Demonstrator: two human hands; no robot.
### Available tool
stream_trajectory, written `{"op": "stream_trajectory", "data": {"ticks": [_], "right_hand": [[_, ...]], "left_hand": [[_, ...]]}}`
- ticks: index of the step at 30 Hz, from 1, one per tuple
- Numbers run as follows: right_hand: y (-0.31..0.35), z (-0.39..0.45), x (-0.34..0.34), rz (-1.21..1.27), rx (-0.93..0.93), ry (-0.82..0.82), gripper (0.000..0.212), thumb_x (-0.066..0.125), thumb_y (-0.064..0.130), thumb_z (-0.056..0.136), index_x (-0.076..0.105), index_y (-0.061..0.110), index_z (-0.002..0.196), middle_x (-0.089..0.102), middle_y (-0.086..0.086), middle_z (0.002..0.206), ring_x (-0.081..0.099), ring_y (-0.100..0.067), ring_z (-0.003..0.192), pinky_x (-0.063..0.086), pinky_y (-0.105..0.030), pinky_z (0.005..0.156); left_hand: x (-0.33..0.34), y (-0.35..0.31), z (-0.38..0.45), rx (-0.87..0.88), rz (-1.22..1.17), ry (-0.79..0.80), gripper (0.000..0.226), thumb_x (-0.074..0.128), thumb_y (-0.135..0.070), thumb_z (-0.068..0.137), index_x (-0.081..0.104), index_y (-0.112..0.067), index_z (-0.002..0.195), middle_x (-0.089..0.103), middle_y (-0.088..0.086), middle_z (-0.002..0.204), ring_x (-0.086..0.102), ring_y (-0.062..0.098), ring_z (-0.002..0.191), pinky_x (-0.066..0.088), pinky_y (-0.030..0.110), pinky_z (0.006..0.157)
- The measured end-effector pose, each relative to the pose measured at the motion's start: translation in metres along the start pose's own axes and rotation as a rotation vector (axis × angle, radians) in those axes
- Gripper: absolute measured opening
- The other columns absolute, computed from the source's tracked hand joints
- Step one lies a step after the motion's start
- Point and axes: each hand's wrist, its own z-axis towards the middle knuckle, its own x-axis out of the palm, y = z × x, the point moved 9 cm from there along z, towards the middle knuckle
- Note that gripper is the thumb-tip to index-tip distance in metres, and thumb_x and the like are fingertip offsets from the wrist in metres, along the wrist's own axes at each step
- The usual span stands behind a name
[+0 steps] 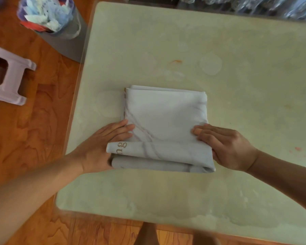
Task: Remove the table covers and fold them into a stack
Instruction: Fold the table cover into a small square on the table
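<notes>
A white table cover [164, 117] with faint grey marbling and gold lettering lies folded into a thick square in the middle of the pale table [237, 85]. Its near edge is turned up into a fold. My left hand [102, 144] holds the left end of that fold, fingers straight on top of the cloth and thumb hidden beneath the flap. My right hand [224, 144] holds the right end of the fold, fingers laid over the cloth's right edge, thumb out of sight.
A grey waste bin [60, 27] full of paper and wrappers stands on the wooden floor [34, 129] by the table's far left corner. A pale purple plastic stool [9, 75] sits at the left. Crinkled plastic lies past the table's far edge [254, 6].
</notes>
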Motion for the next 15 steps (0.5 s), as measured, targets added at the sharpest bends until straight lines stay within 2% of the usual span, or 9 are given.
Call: {"op": "stream_trajectory", "data": {"ticks": [2,4,7,9,12,15], "right_hand": [[-0.004,-0.004,0.003,0.050,0.062,0.000,0.050,0.042,0.034,0.106,0.068,-0.009,0.113,0.068,-0.015,0.127,0.067,-0.032,0.117,0.051,-0.044,0.105],[-0.006,-0.013,0.012,0.081,0.057,0.064,0.049,0.047,0.035,0.105,0.066,-0.009,0.116,0.061,-0.018,0.137,0.059,-0.033,0.128,0.048,-0.048,0.108],[0.001,-0.032,0.028,0.012,-0.014,0.246,0.057,0.062,0.044,0.098,0.066,-0.008,0.122,0.044,-0.022,0.152,0.039,-0.035,0.145,0.040,-0.055,0.113],[0.005,-0.039,0.034,-0.072,0.010,0.289,0.069,0.064,0.054,0.094,0.062,-0.004,0.131,0.039,-0.021,0.156,0.033,-0.036,0.148,0.035,-0.057,0.116],[0.005,-0.036,0.029,-0.138,0.121,0.211,0.071,0.065,0.055,0.091,0.060,0.001,0.136,0.047,-0.013,0.152,0.046,-0.034,0.141,0.035,-0.054,0.116],[0.003,-0.028,0.021,-0.118,0.178,0.037,0.051,0.073,0.035,0.091,0.067,-0.003,0.125,0.062,-0.013,0.137,0.062,-0.036,0.121,0.045,-0.051,0.107]], "left_hand": [[-0.006,-0.001,0.001,-0.027,-0.143,-0.091,0.061,0.059,-0.048,0.094,0.057,-0.002,0.135,0.042,0.006,0.158,0.031,0.028,0.151,0.035,0.051,0.117],[-0.010,-0.003,0.002,-0.026,-0.186,-0.126,0.049,0.056,-0.040,0.098,0.064,-0.003,0.129,0.049,0.007,0.152,0.038,0.031,0.147,0.037,0.051,0.114],[-0.016,-0.014,0.010,0.076,-0.002,-0.144,0.031,0.066,-0.027,0.090,0.074,-0.006,0.112,0.062,0.010,0.140,0.053,0.038,0.132,0.044,0.051,0.105],[-0.020,-0.022,0.015,0.135,0.145,-0.143,0.024,0.067,-0.024,0.085,0.076,-0.010,0.103,0.068,0.007,0.132,0.061,0.037,0.122,0.045,0.050,0.102],[-0.026,-0.026,0.019,0.155,0.153,-0.154,0.026,0.061,-0.026,0.086,0.077,-0.010,0.099,0.071,0.006,0.127,0.066,0.034,0.116,0.047,0.047,0.099],[-0.031,-0.023,0.020,0.105,0.091,-0.207,0.027,0.061,-0.025,0.085,0.078,-0.007,0.095,0.073,0.005,0.123,0.069,0.032,0.112,0.051,0.045,0.094]]}}
